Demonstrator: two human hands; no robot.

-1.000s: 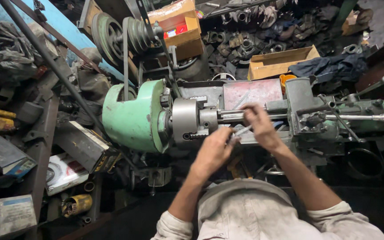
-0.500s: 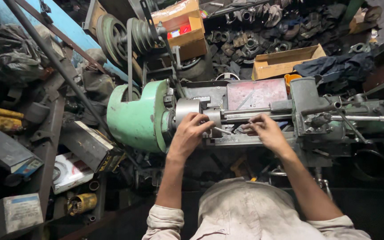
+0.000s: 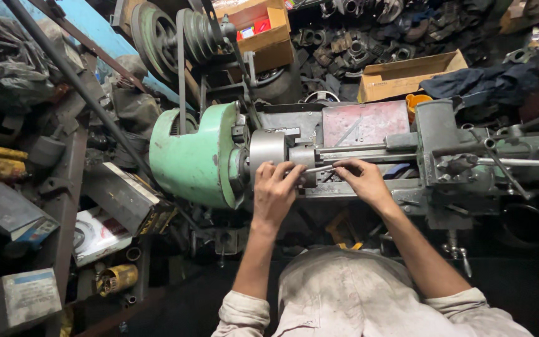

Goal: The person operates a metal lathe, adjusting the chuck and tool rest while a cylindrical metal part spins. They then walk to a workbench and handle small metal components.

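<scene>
I had my left hand [image 3: 276, 190] cupped over the chuck [image 3: 268, 156], fingers wrapped on its front face, likely to keep it from turning. My right hand [image 3: 360, 181] lay just beside it, grip pinching a thin rod [image 3: 319, 168] that pointed into the chuck, so it lined up with the spindle. Both worked at the lathe bed's [image 3: 369, 187] near edge, with little room between chuck and carriage [image 3: 450, 156]. Left of the chuck stood the green headstock [image 3: 191, 156]; beyond it, the pulleys [image 3: 176, 34] and a cardboard box [image 3: 407, 75].
</scene>
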